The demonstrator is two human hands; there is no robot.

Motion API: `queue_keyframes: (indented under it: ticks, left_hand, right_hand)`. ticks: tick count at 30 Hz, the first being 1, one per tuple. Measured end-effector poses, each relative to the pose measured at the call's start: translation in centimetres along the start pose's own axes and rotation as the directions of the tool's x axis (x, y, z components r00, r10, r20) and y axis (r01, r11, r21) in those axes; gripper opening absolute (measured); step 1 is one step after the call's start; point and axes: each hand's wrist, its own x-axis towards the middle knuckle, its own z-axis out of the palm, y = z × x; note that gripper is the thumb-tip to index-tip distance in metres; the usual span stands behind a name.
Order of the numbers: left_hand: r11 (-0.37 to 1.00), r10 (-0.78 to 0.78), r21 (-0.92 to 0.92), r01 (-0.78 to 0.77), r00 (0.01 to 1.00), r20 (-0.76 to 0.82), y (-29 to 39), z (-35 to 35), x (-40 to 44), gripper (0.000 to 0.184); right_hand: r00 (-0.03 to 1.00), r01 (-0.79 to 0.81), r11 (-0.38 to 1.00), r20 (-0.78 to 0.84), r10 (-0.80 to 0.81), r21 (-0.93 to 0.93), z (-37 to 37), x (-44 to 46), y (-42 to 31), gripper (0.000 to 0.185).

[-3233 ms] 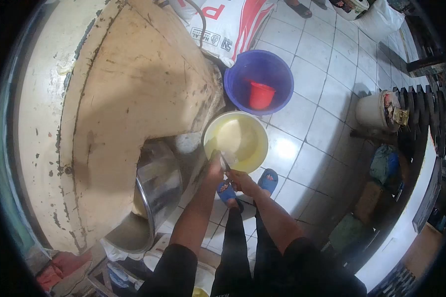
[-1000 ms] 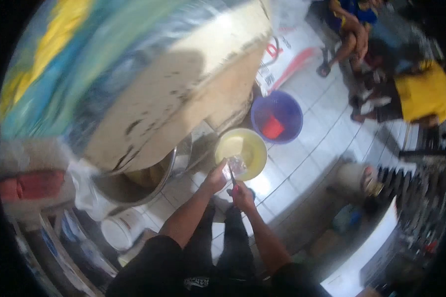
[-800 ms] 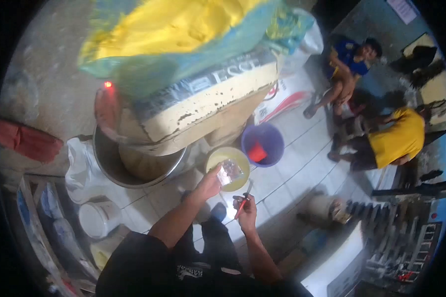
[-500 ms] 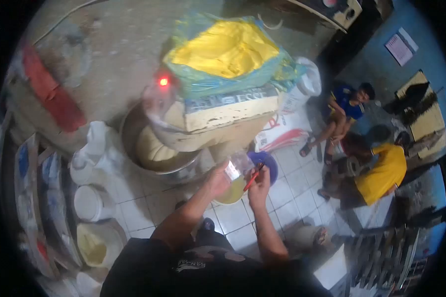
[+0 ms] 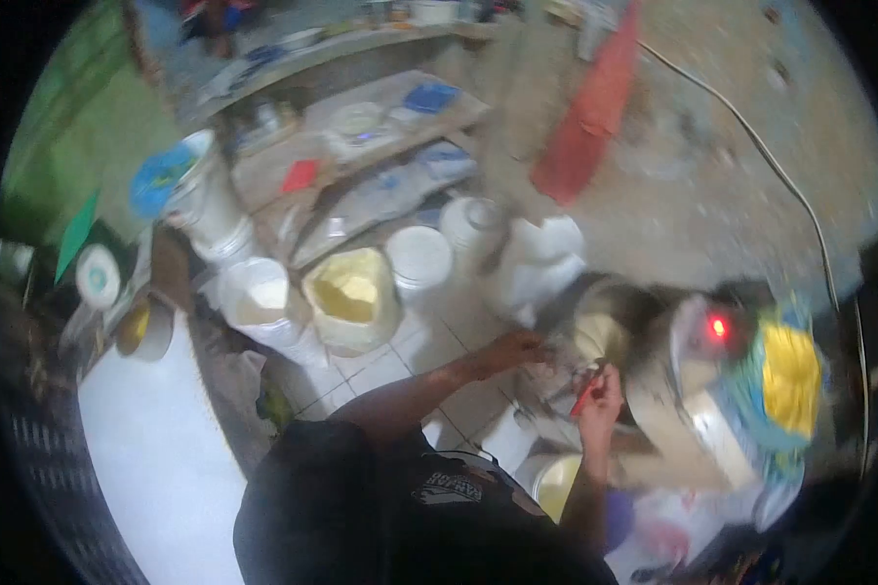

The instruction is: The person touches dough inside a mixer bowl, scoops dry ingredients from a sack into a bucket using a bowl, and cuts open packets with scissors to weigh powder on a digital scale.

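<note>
My left hand (image 5: 517, 353) reaches to the rim side of a metal mixing bowl, its fingers closed on a clear plastic packet (image 5: 554, 369) that is blurred by motion. My right hand (image 5: 603, 392) is closed around a small red tool (image 5: 585, 396) with a dark tip; its exact kind is not clear. The tool is close beside the packet. Pale dough or flour mix (image 5: 600, 336) lies in the bowl just beyond both hands, under a machine with a lit red lamp (image 5: 718, 326).
Right of the machine, a yellow block (image 5: 790, 378) sits in blue-green plastic on a carton. Tubs stand ahead: a lidded white bucket (image 5: 419, 257), an open bag of yellowish powder (image 5: 373, 327) and a white bucket (image 5: 249, 312). A white tabletop (image 5: 151, 458) is at left; a purple basin (image 5: 618, 517) at lower right.
My view has swung left, bringing the shelves and white tabletop into sight and losing the two people. My hands have moved from above the basins to beside the mixing bowl, still holding packet and tool.
</note>
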Motion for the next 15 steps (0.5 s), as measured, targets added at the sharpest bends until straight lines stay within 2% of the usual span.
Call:
queue_keyframes:
  ticks: [1, 2, 3, 4, 5, 6, 7, 9, 10, 11, 12, 13, 15]
  left_hand:
    - [0.992, 0.052, 0.12, -0.041, 0.995, -0.09, -0.3, -3.6, -1.6, 0.027]
    - [0.967, 0.105, 0.246, -0.063, 0.981, -0.162, -0.9, -7.1, -3.3, 0.027]
    - [0.97, 0.237, 0.122, -0.21, 0.929, -0.284, -3.2, -9.9, -5.2, 0.028]
    - [0.976, 0.216, 0.08, -0.201, 0.906, -0.365, -3.8, -13.2, -7.6, 0.028]
    - [0.979, 0.195, 0.036, -0.199, 0.876, -0.442, -4.3, -16.5, -10.1, 0.028]
    - [0.999, 0.044, 0.03, -0.034, 0.879, -0.475, -4.0, -19.8, -14.2, 0.029]
    - [0.999, 0.034, 0.029, -0.022, 0.868, -0.496, -3.1, -21.4, -16.7, 0.029]
    - [0.983, -0.13, -0.181, 0.004, 0.714, -0.688, -0.8, -25.1, -20.7, 0.028]
    - [0.985, -0.126, -0.174, 0.003, 0.702, -0.701, -1.0, -27.5, -22.1, 0.028]
    - [0.991, -0.064, -0.122, -0.051, 0.623, -0.779, -1.6, -29.4, -23.5, 0.027]
    - [0.993, -0.002, -0.064, -0.096, 0.536, -0.844, -2.3, -31.2, -24.8, 0.026]
    - [0.995, 0.0, -0.054, -0.087, 0.525, -0.851, -2.2, -32.6, -25.8, 0.026]
    - [0.986, -0.048, -0.106, -0.131, 0.382, -0.923, -2.0, -34.8, -27.2, 0.022]
  right_hand:
    - [0.995, -0.097, 0.993, 0.027, 0.099, -0.071, 2.5, 1.5, 1.9, 0.01]
    - [0.968, 0.204, 0.93, 0.206, -0.144, -0.306, 3.2, 3.8, 8.1, 0.015]
    - [0.97, 0.005, 0.961, 0.235, 0.063, -0.276, 6.7, 4.8, 6.0, 0.015]
    - [0.926, -0.202, 0.946, 0.266, 0.269, -0.255, 10.5, 5.2, 3.3, 0.015]
    - [0.918, -0.193, 0.951, 0.298, 0.262, -0.242, 13.5, 7.0, 4.7, 0.015]
    - [0.899, 0.05, 0.876, 0.404, 0.17, -0.479, 17.3, 7.9, 7.1, 0.02]
    - [0.848, 0.295, 0.71, 0.518, 0.114, -0.64, 19.6, 9.0, 9.4, 0.025]
    - [0.854, 0.259, 0.701, 0.497, 0.155, -0.664, 26.1, 10.4, 10.1, 0.031]
    - [0.868, 0.212, 0.687, 0.457, 0.195, -0.695, 29.4, 11.5, 10.2, 0.037]
    - [0.827, 0.332, 0.658, 0.544, 0.142, -0.676, 32.3, 12.8, 11.0, 0.039]
    - [0.821, 0.335, 0.669, 0.554, 0.138, -0.664, 35.3, 14.3, 11.9, 0.039]
    - [0.767, 0.387, 0.685, 0.628, 0.133, -0.617, 38.6, 16.1, 12.7, 0.039]
    - [0.67, 0.474, 0.702, 0.735, 0.103, -0.531, 44.0, 19.3, 10.6, 0.037]
